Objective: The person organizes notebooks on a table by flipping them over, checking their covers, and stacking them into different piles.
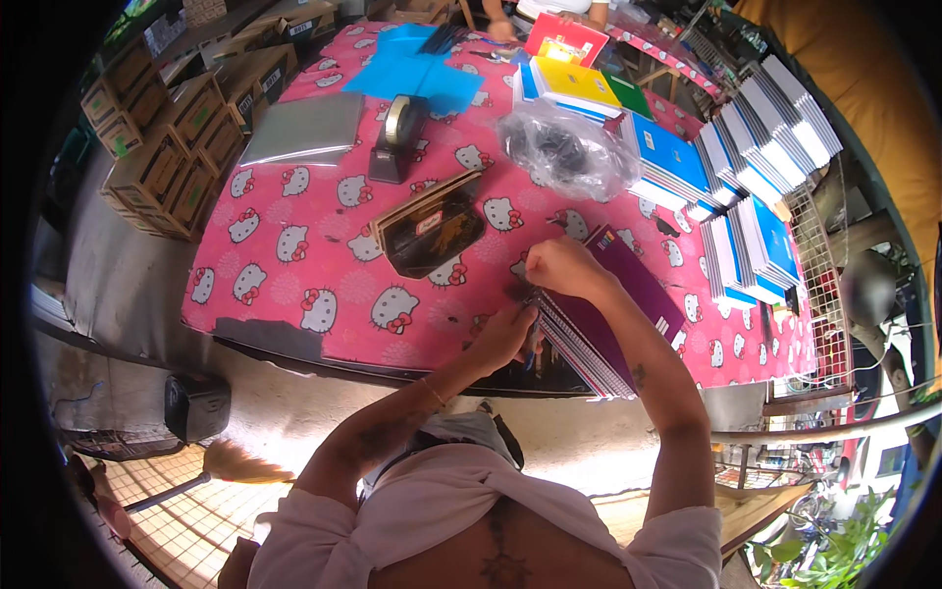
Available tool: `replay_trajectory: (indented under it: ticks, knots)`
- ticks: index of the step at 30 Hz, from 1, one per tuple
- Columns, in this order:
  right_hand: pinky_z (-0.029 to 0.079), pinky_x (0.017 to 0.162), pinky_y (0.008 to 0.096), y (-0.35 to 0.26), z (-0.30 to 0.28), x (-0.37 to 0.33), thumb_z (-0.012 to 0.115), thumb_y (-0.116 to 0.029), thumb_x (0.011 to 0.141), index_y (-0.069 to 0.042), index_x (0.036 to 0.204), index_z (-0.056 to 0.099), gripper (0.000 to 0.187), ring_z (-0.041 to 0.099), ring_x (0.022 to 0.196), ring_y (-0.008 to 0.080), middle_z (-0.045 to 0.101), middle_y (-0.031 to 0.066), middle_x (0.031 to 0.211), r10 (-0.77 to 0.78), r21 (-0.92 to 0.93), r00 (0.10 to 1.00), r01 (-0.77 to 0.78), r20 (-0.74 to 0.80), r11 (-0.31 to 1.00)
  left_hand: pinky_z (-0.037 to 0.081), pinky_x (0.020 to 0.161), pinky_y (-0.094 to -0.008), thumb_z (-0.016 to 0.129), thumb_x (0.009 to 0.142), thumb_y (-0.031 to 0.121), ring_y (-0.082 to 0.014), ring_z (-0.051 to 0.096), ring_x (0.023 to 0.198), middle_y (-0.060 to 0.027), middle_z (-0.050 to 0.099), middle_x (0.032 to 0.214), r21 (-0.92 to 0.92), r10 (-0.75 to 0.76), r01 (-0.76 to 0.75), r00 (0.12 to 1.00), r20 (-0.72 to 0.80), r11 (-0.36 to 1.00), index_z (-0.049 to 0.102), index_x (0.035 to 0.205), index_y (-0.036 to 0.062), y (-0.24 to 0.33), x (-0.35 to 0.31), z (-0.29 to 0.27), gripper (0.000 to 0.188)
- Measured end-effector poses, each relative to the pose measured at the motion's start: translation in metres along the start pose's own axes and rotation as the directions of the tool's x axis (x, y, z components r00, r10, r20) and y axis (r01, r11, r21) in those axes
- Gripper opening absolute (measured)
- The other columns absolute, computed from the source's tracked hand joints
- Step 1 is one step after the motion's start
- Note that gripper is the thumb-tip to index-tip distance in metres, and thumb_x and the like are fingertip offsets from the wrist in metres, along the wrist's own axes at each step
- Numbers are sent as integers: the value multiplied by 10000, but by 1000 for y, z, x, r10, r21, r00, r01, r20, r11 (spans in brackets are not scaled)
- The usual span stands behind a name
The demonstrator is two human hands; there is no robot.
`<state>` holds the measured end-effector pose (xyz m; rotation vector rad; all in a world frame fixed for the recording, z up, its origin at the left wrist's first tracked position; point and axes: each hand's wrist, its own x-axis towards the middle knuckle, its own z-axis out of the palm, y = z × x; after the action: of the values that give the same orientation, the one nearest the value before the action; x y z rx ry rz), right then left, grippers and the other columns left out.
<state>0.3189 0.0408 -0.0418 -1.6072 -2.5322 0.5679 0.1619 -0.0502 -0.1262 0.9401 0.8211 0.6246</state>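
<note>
Purple-covered spiral notebooks (628, 285) lie in a slanted stack near the table's front edge, their wire bindings (579, 344) facing me. At the upper end of the bindings, my left hand (507, 334) is closed around something dark and slim, too small to name. My right hand (569, 267) is curled into a fist just above, over the corner of the top notebook. Whatever its fingers pinch, if anything, is hidden. A dark box with a gold design (432, 234) rests a little beyond my left hand, with brown boards (427, 201) along its far side.
A tape dispenser (397, 137), clear plastic sheets (304, 131) and blue sheets (417, 77) occupy the far left. A clear plastic bag (569, 152) lies mid-table. Stacked blue notebooks (672, 152) line the right. Another person's hand (502, 29) shows across the table; cardboard boxes (162, 182) stand left.
</note>
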Motion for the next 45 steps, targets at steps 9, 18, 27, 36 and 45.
replay_trajectory:
  ticks: [9,18,27,36,45]
  knots:
    - [544,803,442,-5,-1,-7,707,-186,763,-68,868,719,158,695,852,333,724,132,861,-11,-12,999,11,-31,1000,485,453,-318,415,1046,265,-167,597,519,-69,579,713,60,122,-120,992,-28,991,489,996,-3,0,-15,14,282]
    - [533,844,426,-1,11,4,732,-156,771,-44,950,739,211,690,894,339,722,163,911,-215,-6,974,217,76,976,491,448,-292,465,1022,255,-189,687,621,-109,666,813,69,86,-77,987,-134,995,529,1000,-29,-17,-6,9,291]
    - [538,828,429,6,13,11,720,-136,753,-46,925,743,195,691,892,339,721,164,914,-187,1,975,188,120,982,525,482,-290,467,1021,268,-201,706,677,-105,673,829,166,125,-101,981,-146,981,560,1057,-23,-14,-2,4,308]
    - [533,816,435,3,9,12,712,-146,762,-59,906,742,170,683,888,341,721,146,896,-140,11,979,140,146,990,498,441,-334,460,1003,242,-194,628,524,-97,603,694,22,114,-112,986,-118,993,504,933,-24,-11,3,9,279]
    - [523,837,461,2,23,10,630,-173,824,-47,857,666,136,660,933,366,702,173,958,-187,1,982,187,-19,982,512,473,-266,440,1037,301,-163,687,648,-83,664,836,136,96,-88,994,-54,987,544,1079,4,-23,-8,6,318]
